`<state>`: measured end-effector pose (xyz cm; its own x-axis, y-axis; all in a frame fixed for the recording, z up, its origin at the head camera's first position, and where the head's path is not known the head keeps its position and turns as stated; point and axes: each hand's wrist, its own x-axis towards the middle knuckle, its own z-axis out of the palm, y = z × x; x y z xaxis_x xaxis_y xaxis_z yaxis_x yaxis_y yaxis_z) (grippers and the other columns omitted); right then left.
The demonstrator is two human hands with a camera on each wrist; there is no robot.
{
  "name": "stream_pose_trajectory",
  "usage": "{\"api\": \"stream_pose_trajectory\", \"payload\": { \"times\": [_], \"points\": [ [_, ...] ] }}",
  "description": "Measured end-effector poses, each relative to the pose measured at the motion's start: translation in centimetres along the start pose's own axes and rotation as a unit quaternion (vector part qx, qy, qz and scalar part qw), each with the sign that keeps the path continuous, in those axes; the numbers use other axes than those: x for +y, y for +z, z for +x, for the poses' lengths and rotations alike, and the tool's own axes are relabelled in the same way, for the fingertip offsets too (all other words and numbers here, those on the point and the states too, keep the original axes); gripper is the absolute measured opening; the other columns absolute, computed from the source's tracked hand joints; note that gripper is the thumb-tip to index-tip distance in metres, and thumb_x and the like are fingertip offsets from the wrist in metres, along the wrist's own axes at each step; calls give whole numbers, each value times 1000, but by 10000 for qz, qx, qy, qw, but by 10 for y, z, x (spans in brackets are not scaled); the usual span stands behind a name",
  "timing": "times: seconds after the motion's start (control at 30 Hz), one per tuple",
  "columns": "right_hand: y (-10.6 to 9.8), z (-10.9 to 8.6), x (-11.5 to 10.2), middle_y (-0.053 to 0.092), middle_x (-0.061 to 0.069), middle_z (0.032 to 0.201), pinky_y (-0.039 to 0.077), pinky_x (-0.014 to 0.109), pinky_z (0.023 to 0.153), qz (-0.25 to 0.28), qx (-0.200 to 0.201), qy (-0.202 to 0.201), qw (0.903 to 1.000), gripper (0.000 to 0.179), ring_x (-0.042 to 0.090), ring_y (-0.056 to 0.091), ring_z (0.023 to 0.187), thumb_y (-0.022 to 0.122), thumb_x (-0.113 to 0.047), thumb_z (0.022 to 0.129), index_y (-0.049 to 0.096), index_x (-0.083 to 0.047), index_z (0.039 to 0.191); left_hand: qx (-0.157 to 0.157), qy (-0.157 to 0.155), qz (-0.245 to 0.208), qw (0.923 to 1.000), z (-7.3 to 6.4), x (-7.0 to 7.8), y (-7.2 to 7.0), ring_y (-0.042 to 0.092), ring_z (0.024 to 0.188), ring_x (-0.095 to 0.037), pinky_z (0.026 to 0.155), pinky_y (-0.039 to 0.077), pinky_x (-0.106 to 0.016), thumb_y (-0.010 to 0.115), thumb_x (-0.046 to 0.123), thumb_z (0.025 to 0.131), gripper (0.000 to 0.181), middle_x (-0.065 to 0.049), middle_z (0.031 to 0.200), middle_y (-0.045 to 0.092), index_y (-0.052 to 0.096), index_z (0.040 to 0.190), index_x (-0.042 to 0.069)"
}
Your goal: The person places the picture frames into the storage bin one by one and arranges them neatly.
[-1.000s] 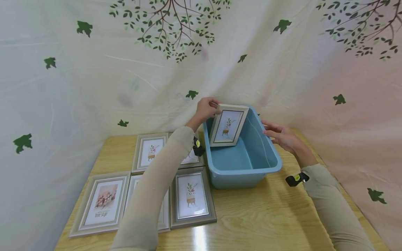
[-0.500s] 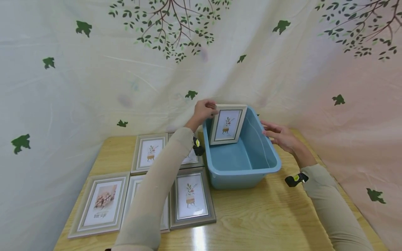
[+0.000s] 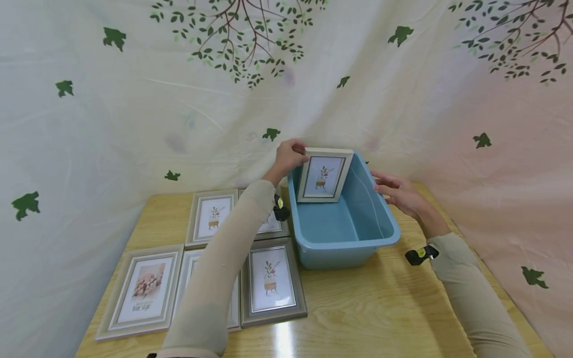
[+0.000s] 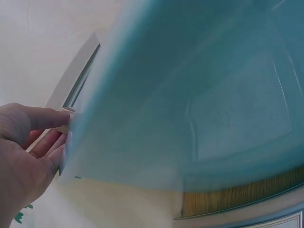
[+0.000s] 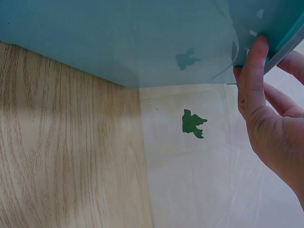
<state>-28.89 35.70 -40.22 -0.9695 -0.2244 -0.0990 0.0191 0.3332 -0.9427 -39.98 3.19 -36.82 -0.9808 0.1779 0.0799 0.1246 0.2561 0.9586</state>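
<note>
Picture frame (image 3: pixel 304 181): pale, rectangular, plant print at centre, held steeply inside the far end of a smooth blue tub (image 3: pixel 339 256) with rounded corners. Left grip (image 3: pixel 288 156) pinches the frame's upper left edge. Right grip (image 3: pixel 404 195) grasps nothing; loosely spread, fingertips at the tub's right rim. Tabletop (image 3: pixel 358 311) wood-grained. Behind, a creased pale cloth (image 3: pixel 215 134) printed with branches and green shapes. Left sleeve (image 3: pixel 208 283) slants over the flat frames (image 3: pixel 274 283), hiding parts. Count: one tub, one frame inside, five lying beside it.
</note>
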Motion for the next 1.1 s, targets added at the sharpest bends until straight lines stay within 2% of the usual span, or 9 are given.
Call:
{"api": "stream_pose_trajectory", "payload": {
  "times": [0.2, 0.37, 0.63, 0.9, 1.1],
  "points": [
    [0, 0, 0, 50, 7, 144, 59, 26, 92, 42, -31, -34, 10000, 71, 8, 63, 115, 64, -32, 101, 30, -18, 161, -66, 235, 141, 9996, 0, -1, -4, 63, 101, -25, 90, 59, -36, 69, -2, 93, 30, -19, 117, 66, 65, 123, -1],
    [0, 0, 1, 54, -2, 135, 59, 26, 90, 155, -24, -60, 9999, 69, 6, 65, 112, 63, -29, 102, 30, -16, 161, -20, 497, 469, 9977, 1, -1, -6, 63, 97, -23, 84, 58, -32, 69, -1, 93, 23, -19, 113, 70, 69, 116, -5],
    [0, -1, 2, 58, -7, 129, 60, 26, 89, 301, -74, -162, 9994, 67, 6, 67, 110, 62, -25, 102, 30, -14, 161, 83, 468, 686, 9965, 2, -2, -6, 65, 92, -23, 82, 58, -31, 71, 1, 93, 18, -19, 110, 73, 73, 110, -2],
    [2, -1, 2, 59, -7, 131, 60, 27, 89, 308, -169, -243, 9991, 66, 8, 67, 110, 60, -23, 103, 29, -13, 161, 310, 546, 848, 9944, 5, -6, -5, 70, 103, -27, 87, 59, -31, 71, 1, 92, 18, -18, 113, 74, 74, 110, -2],
    [1, -2, 2, 58, -7, 130, 60, 27, 89, 254, -148, -264, 9992, 66, 7, 67, 110, 60, -23, 104, 29, -13, 161, 330, 644, 582, 9957, 4, -4, -11, 68, 112, -29, 94, 59, -35, 70, -1, 91, 27, -19, 121, 72, 71, 118, -2]
  ]
}}
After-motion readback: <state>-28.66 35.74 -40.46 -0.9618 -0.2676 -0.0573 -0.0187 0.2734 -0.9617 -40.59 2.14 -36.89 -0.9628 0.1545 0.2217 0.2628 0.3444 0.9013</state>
